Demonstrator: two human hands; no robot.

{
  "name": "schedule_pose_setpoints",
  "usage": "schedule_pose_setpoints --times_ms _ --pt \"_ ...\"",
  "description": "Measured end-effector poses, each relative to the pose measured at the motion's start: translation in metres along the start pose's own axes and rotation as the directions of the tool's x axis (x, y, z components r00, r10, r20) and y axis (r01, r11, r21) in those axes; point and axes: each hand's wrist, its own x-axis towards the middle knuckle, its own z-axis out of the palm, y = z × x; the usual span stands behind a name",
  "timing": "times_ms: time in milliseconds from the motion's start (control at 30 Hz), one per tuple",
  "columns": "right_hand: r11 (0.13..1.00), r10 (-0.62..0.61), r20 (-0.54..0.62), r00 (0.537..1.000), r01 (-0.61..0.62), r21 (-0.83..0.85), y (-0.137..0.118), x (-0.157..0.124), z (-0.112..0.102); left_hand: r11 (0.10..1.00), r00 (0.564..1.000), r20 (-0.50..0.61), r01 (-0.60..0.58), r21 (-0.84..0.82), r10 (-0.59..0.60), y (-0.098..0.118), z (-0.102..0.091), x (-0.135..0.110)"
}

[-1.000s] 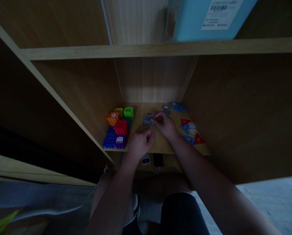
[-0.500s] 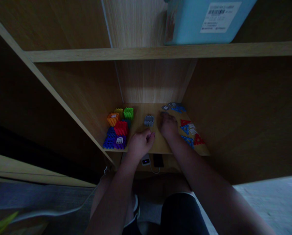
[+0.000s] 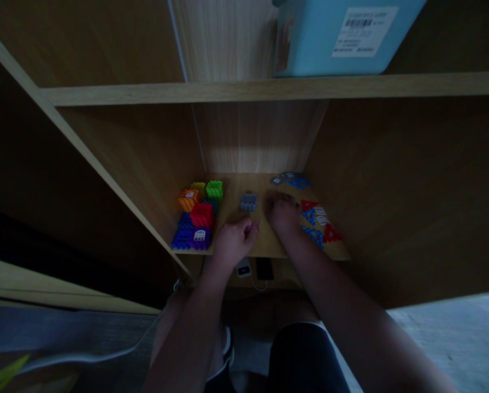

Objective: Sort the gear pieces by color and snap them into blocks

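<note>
Near the shelf's front edge, my left hand [image 3: 234, 238] is closed with its fingers curled in. Whatever it may hold is hidden in the palm. Just beyond it lies a square grey interlocking block piece [image 3: 248, 202], apart from both hands. My right hand [image 3: 283, 212] is also closed, knuckles up, low over the shelf to the right of the grey piece. Its fingertips are dark, and I cannot make out what is in them. Beside it on the right are red triangle pieces [image 3: 331, 233] and blue triangle pieces [image 3: 313, 236].
Colourful cube-shaped blocks [image 3: 202, 215] cluster at the shelf's left. Grey window pieces [image 3: 276, 180] and blue pieces [image 3: 297, 182] lie at the back right. A light blue box [image 3: 310, 43] stands on the shelf board [image 3: 236, 91] above. Below are a white device [image 3: 243, 268] and a dark phone-like slab [image 3: 264, 268].
My right hand has drawn back slightly toward me, and its fingers are more curled over the shelf. My left hand and the grey piece stay where they were.
</note>
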Motion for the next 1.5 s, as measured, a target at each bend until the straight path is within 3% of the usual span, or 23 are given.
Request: schedule_pose_setpoints --times_ms 200,367,500,600,700,933,1200,1500 --pt "0.999 0.007 -0.013 1.000 -0.006 0.032 0.000 -0.002 -0.004 1.000 1.000 0.002 -0.003 0.003 0.003 -0.002 0.002 0.001" --pt "0.928 -0.120 -0.072 0.990 0.138 0.346 -0.003 -0.002 -0.023 1.000 1.000 -0.015 -0.008 -0.017 0.008 -0.002 0.001 0.000" --pt "0.720 -0.127 -0.116 0.985 0.172 0.672 -0.013 -0.007 -0.037 0.992 0.995 -0.096 0.018 -0.126 -0.031 -0.002 0.000 0.000" --pt "0.483 -0.179 -0.011 0.984 0.098 0.870 -0.020 -0.013 -0.042 0.975 0.982 -0.175 0.024 -0.220 -0.064 -0.002 -0.003 0.001" --pt "0.353 -0.268 0.087 0.959 0.014 0.935 -0.024 -0.017 -0.046 0.958 0.982 -0.185 -0.024 -0.286 -0.031 -0.003 -0.005 0.001" --pt "0.337 -0.304 0.237 0.923 -0.129 0.933 -0.026 -0.018 -0.051 0.943 0.978 -0.201 -0.013 -0.333 -0.058 -0.012 -0.001 -0.001" --pt "0.213 -0.336 0.197 0.921 -0.130 0.968 -0.019 -0.014 -0.045 0.940 0.969 -0.244 -0.114 -0.323 0.033 -0.013 0.000 0.000" --pt "0.210 -0.335 0.220 0.916 -0.155 0.965 -0.019 -0.013 -0.042 0.925 0.957 -0.291 -0.098 -0.366 -0.013 -0.017 0.004 0.001"
